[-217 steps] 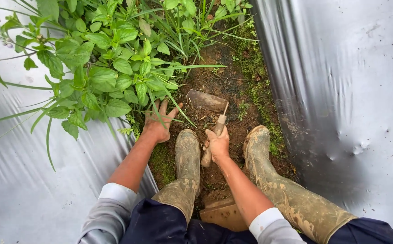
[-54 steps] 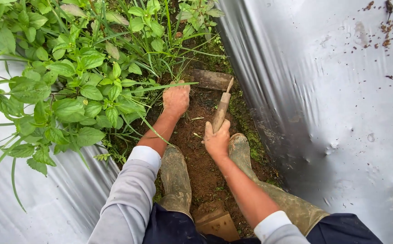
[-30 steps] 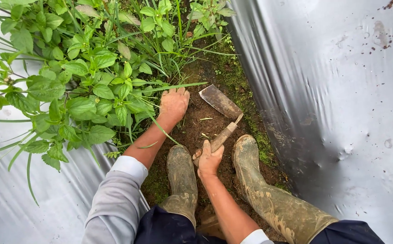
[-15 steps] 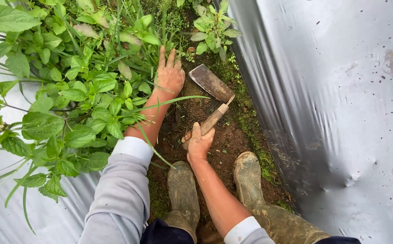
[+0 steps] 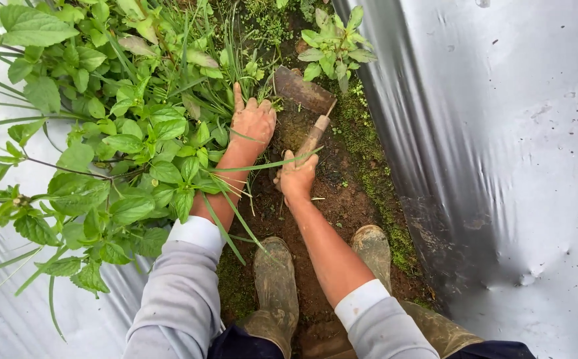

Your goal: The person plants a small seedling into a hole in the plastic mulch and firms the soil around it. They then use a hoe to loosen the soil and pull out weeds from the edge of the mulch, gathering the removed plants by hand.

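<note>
The short hand hoe, a rusty flat metal blade on a pale wooden handle (image 5: 305,116), lies along the strip of brown soil between two sheets of silver plastic mulch (image 5: 502,133), its blade (image 5: 294,88) set into the ground at the foot of the green growth.

Head view: the right hand (image 5: 296,176) is wrapped tightly round the lower end of the handle, thumb up along the wood. The left hand (image 5: 252,121) rests just left of the blade, fingers close together and curled into the base of the leafy green weeds and grass blades (image 5: 129,126), with the forefinger stretched forward; whether it has hold of any stems cannot be told, since leaves cover the fingertips. Two muddy rubber boots (image 5: 276,279) stand on the soil below the forearms.

As a judgement of progress: the ground from the boots up to the hands is mostly bare earth with moss along the right edge, while the dense clump to the left and the small broad-leaved plant (image 5: 332,50) beyond the blade are still rooted.
</note>
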